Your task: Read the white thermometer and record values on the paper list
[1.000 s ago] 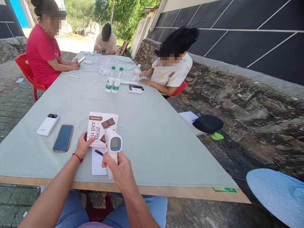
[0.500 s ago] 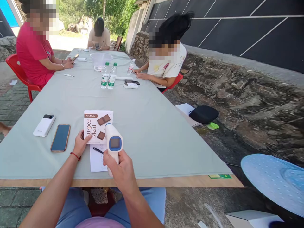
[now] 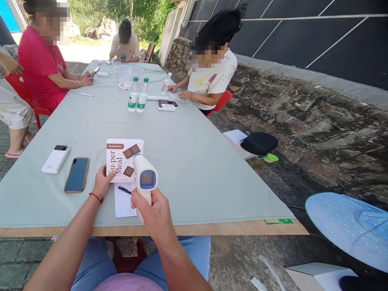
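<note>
My left hand (image 3: pixel 104 181) grips the lower left corner of a white "Su-per Meal" box (image 3: pixel 119 144), thumb on its front face. In my right hand (image 3: pixel 154 210) is a white infrared thermometer (image 3: pixel 142 166) with a blue-framed screen (image 3: pixel 147 179) facing me; its front end overlaps the box's right side from here, and I cannot tell whether they touch. Beneath the box lies a sheet of paper (image 3: pixel 123 208) with handwriting, and a black pen (image 3: pixel 124 190) rests on it. Left of my left hand are a phone (image 3: pixel 76 175) in a brown case and a white power bank (image 3: pixel 56 159).
Farther up the cloth-covered table (image 3: pixel 194 173) stand two water bottles (image 3: pixel 132 95), a third bottle (image 3: pixel 166 83) and a clear plastic basin (image 3: pixel 128 72). Several people sit around it. A light-blue hat-like disc (image 3: pixel 342 226) is at the lower right.
Another person has come into view at the far left, behind the red chair. The person on the right has shifted their hands. My hands keep the same hold on the box and thermometer.
</note>
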### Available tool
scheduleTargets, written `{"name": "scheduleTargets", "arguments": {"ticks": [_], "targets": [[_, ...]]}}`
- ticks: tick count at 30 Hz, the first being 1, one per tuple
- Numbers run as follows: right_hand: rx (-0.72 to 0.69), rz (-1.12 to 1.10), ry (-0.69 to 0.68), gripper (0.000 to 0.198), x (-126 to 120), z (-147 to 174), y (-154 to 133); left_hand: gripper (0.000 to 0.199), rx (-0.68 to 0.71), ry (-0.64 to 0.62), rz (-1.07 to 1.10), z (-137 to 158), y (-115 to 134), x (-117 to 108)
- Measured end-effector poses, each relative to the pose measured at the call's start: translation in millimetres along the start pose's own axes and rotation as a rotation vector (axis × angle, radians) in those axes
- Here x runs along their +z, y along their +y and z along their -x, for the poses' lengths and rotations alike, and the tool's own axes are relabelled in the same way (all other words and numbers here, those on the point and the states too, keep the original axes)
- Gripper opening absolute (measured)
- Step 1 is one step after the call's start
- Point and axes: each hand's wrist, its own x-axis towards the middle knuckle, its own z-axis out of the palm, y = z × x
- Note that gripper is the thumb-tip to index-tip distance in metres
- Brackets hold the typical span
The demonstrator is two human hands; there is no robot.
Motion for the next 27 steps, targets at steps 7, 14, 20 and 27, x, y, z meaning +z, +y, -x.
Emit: {"name": "scheduleTargets", "arguments": {"ticks": [7, 14, 20, 27], "targets": [[-0.022, -0.009, 0.007, 0.024, -1.3, 4.0, -2.5, 0.069, -0.004, 0.0, -0.006, 0.3, 1.6, 1.2], [-0.084, 0.026, 0.103, 0.034, -27.9, -5.1, 22.2, 0.067, -0.01, 0.013, 0.005, 2.2, 3.2, 1.0], [0.028, 0.681, 0.387, 0.05, -96.9, -60.2, 72.3, 0.072, -0.028, -0.075, 0.113, -1.7, 2.0, -2.3], [-0.006, 1.24, 0.293, 0.045, -162.7, -92.6, 142.5, 0.071, -0.214, -0.262, 0.254, -11.1, 5.8, -9.3]]}}
